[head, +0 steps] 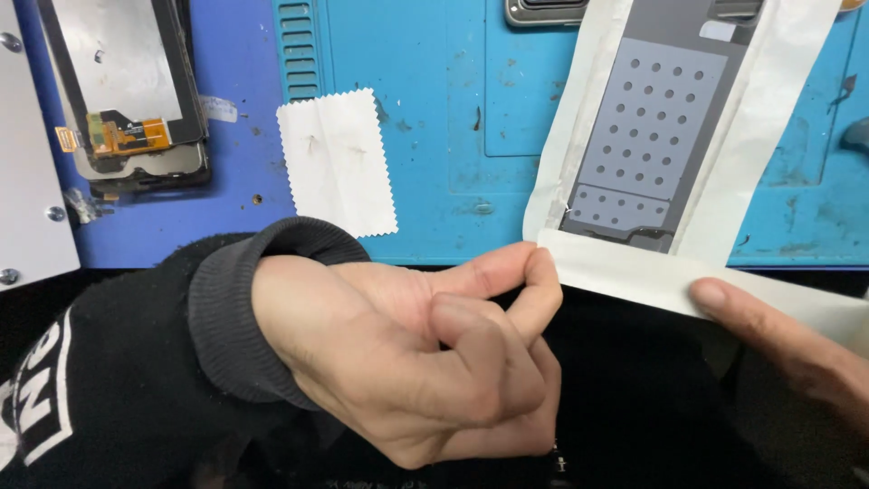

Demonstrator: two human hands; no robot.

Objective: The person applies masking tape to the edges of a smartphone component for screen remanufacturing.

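A grey adhesive sheet with rows of round holes (647,136) lies on a white backing liner (751,136) at the right of a blue work mat (434,154). The liner's lower strip (625,270) folds across the mat's front edge. My left hand (425,353), in a black sleeve, pinches the strip's left end between thumb and forefinger. My right hand (787,344) comes in from the right, its thumb pressing on the same strip.
A white cloth square with zigzag edges (337,161) lies mid-mat. A phone screen assembly with an orange flex cable (127,91) rests at upper left, beside a white metal plate with screws (27,181). Another device's edge (546,11) shows at the top.
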